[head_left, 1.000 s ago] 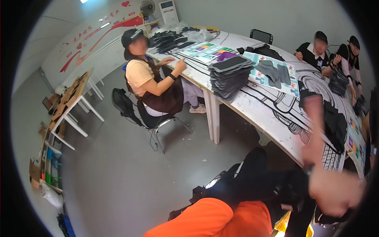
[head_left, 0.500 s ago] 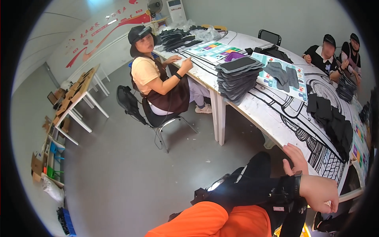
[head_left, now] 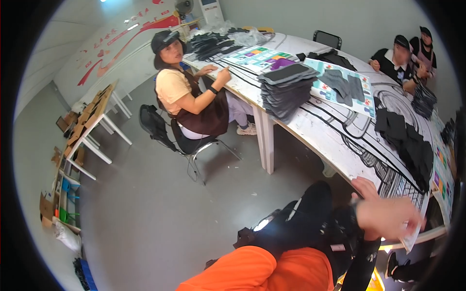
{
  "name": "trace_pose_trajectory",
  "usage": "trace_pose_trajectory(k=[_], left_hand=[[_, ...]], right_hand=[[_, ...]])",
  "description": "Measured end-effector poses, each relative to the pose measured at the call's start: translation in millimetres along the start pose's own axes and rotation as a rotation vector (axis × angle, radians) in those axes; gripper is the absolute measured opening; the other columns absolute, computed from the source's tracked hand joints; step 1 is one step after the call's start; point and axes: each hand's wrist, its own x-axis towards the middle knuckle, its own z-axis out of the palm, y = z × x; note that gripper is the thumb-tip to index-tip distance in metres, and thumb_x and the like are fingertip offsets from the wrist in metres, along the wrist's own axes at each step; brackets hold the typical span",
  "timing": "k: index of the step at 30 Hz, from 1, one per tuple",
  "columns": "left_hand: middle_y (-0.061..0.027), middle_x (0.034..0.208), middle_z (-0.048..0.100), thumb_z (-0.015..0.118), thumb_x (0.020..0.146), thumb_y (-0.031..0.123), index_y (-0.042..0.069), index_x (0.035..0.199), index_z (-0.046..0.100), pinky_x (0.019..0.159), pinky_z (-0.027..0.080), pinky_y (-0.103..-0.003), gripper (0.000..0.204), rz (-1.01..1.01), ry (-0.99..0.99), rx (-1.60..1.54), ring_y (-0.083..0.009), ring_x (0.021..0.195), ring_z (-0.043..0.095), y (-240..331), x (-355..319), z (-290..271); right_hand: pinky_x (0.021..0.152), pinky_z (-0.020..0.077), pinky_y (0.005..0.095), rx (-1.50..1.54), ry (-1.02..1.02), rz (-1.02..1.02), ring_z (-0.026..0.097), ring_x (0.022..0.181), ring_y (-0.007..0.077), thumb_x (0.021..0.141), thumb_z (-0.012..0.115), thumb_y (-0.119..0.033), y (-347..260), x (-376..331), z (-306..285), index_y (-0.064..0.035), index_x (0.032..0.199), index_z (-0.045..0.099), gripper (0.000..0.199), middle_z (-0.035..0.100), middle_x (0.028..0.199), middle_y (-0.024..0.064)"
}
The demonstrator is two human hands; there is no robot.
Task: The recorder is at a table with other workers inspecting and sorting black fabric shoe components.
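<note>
My left hand (head_left: 388, 217) reaches across my body to the right, at the near edge of the table (head_left: 315, 127). Motion smears its fingers, so their pose is unclear, and nothing shows in it. Just behind and to the left, my right hand (head_left: 365, 186) has its fingers stretched out by the table edge. The left hand and wrist hide part of it. Beyond my hands, a pile of black folded fabric pieces (head_left: 405, 148) lies on the table. A tall stack of dark grey fabric pieces (head_left: 286, 94) stands farther left.
A person in a brown apron (head_left: 201, 114) sits on a black chair (head_left: 156, 127) at the table's left side. Two more people (head_left: 395, 63) are at the far right. Grey pieces (head_left: 342, 87) lie on a printed sheet. Side tables with cardboard boxes (head_left: 94, 109) line the left wall.
My left hand has lifted slightly and become blurred, now covering more of my right hand. The whole view has shifted a little. Fabric piles have not moved on the table.
</note>
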Motion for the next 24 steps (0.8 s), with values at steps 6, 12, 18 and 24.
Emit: trace_pose_trajectory(k=[6, 12, 18, 24], left_hand=[[-0.0113, 0.12, 0.062, 0.066, 0.089, 0.007, 0.006, 0.144, 0.05, 0.084, 0.054, -0.037, 0.057, 0.139, 0.86, 0.224, -0.0248, 0.091, 0.064, 68.1, -53.9, -124.0], [-0.0137, 0.133, 0.058, 0.06, 0.094, 0.015, 0.008, 0.153, 0.038, 0.086, 0.053, -0.039, 0.063, 0.365, 0.975, 0.186, -0.032, 0.1, 0.063, 180.6, -112.1, -118.9], [-0.016, 0.146, 0.055, 0.055, 0.098, 0.023, 0.009, 0.162, 0.027, 0.088, 0.053, -0.041, 0.071, 0.656, 1.064, -0.003, -0.0392, 0.109, 0.063, 183.9, -77.0, -125.0], [-0.0106, 0.079, 0.07, 0.065, 0.1, 0.016, -0.005, 0.163, 0.01, 0.055, 0.043, -0.024, 0.086, -0.566, 0.659, 0.048, -0.0111, 0.057, 0.057, 0.0, -32.0, -219.3]], right_hand=[[0.104, 0.0483, 0.0405, -0.113, 0.007, 0.191, 0.063, 0.119, 0.037, 0.087, 0.064, 0.001, -18.1, 0.9, -26.1, -0.0002, 0.113, 0.07, 0.027, 0.069, 0.119, 0.0193], [0.104, 0.0477, 0.0404, -0.146, 0.082, 0.23, 0.063, 0.119, 0.0359, 0.087, 0.063, 0.0, -4.6, -12.1, -46.1, 0.0007, 0.113, 0.07, 0.026, 0.069, 0.12, 0.0182], [0.103, 0.0482, 0.0388, -0.197, 0.221, 0.294, 0.065, 0.115, 0.0327, 0.088, 0.064, 0.0, 0.1, -33.1, -77.3, -0.0009, 0.119, 0.068, 0.032, 0.07, 0.119, 0.0167], [0.074, 0.054, 0.0312, -0.005, 1.123, 0.556, 0.067, 0.08, 0.0171, 0.096, 0.059, -0.001, 100.3, -132.7, -192.7, -0.0011, 0.145, 0.043, 0.052, 0.069, 0.099, 0.0107]])
